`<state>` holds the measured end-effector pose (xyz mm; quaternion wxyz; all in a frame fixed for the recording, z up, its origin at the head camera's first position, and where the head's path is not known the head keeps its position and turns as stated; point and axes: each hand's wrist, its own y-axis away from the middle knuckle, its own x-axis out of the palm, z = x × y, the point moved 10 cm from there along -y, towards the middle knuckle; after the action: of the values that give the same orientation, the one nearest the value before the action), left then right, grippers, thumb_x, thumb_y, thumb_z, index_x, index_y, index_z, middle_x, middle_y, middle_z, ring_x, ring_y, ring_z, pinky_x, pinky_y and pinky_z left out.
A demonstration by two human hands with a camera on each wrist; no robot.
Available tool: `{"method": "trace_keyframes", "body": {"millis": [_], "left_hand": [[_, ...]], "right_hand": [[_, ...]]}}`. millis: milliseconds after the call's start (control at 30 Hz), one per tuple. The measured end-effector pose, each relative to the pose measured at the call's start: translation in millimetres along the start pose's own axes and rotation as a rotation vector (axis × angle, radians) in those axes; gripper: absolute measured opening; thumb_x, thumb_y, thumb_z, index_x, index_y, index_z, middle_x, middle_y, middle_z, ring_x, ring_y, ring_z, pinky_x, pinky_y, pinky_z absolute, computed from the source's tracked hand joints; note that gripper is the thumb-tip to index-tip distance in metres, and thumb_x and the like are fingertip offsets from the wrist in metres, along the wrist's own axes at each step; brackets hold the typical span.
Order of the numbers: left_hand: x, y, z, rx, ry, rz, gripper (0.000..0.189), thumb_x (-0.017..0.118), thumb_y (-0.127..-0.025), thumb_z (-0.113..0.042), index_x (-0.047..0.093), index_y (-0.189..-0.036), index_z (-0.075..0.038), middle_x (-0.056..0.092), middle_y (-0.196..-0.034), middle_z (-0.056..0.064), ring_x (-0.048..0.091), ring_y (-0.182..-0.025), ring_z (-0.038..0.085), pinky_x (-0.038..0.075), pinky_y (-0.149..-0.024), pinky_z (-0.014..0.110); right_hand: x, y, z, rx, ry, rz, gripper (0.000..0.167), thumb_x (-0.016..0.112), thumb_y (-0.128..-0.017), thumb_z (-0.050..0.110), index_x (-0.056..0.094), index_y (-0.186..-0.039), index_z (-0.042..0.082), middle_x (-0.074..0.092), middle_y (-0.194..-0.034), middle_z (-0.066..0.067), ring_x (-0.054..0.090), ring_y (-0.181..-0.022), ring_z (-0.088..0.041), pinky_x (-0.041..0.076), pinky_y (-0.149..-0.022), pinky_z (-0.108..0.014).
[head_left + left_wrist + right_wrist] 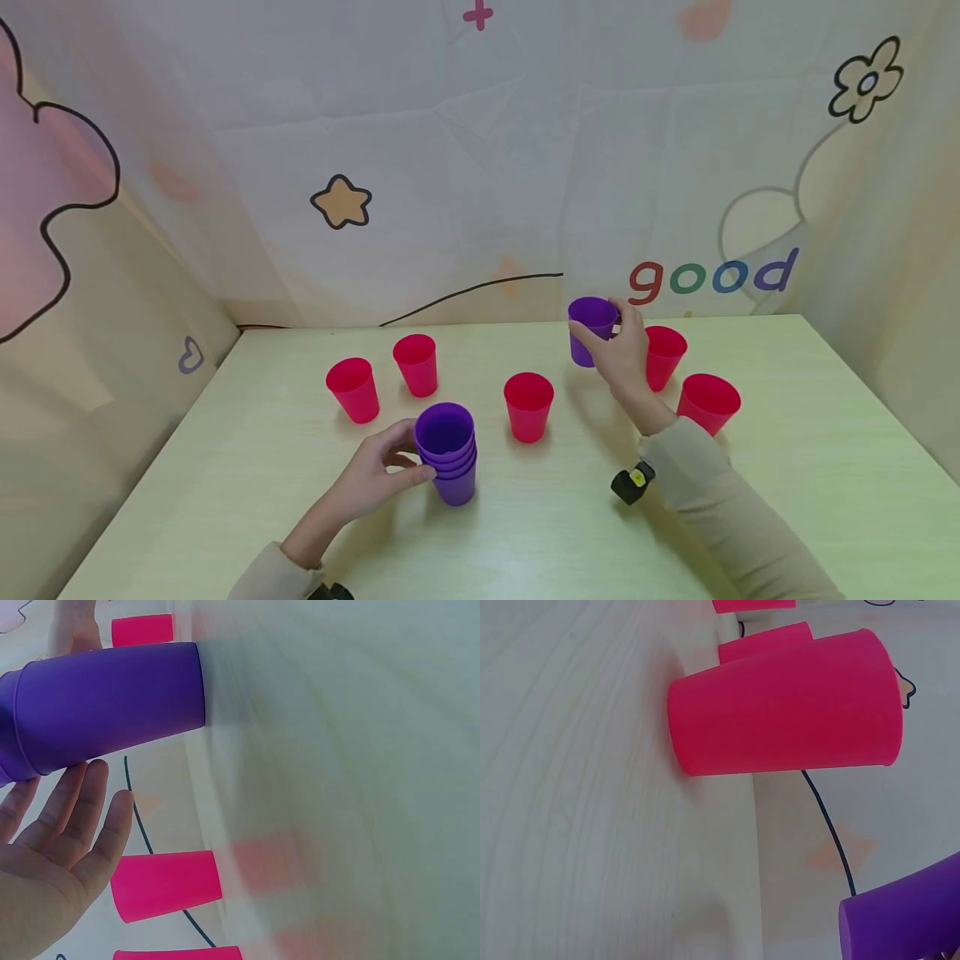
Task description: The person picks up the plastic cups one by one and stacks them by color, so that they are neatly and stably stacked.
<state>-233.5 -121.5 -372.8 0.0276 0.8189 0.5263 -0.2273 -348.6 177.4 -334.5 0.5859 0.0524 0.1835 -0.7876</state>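
Note:
My left hand [378, 475] holds a nested stack of purple cups [456, 487] from its left side, thumb at the front. The stack stands upright on the table; in the left wrist view its lowest cup [112, 697] shows, with fingers [86, 802] along it. Farther back on the right, my right hand [624, 354] grips a single purple cup [581, 337] near its rim, thumb on the near side. In the right wrist view that purple cup [904, 919] hangs above the tabletop, mouth up; the hand is nearly out of that frame.
Several pink cups stand upright, mouths up: two at back left [416, 367] [358, 396], a middle one [528, 412] between the hands, and two by the right forearm [662, 358] [705, 404]. A printed curtain [450, 225] borders the table [225, 467].

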Motion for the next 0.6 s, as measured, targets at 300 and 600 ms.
{"method": "trace_keyframes", "body": {"millis": [300,600], "left_hand": [[-0.2,0.3,0.4,0.006,-0.001,-0.003,0.047,0.068,-0.081,-0.012,0.050,-0.124,-0.003,0.061,-0.107,0.011,0.058,-0.097,0.023,0.050,-0.078,0.032],[0.2,-0.1,-0.2,0.013,0.001,-0.002,0.048,0.069,-0.081,-0.011,0.050,-0.124,-0.002,0.061,-0.107,0.012,0.057,-0.097,0.026,0.050,-0.078,0.031]], "right_hand": [[-11.4,8.1,10.5,-0.017,0.012,0.010,0.069,0.068,-0.080,0.030,0.033,-0.135,0.005,0.041,-0.128,-0.015,0.041,-0.115,-0.029,0.044,-0.089,-0.047],[-16.8,18.3,19.3,-0.021,0.002,0.046,0.072,0.067,-0.082,0.030,0.030,-0.138,0.006,0.039,-0.131,-0.016,0.039,-0.118,-0.030,0.043,-0.090,-0.048]]}}
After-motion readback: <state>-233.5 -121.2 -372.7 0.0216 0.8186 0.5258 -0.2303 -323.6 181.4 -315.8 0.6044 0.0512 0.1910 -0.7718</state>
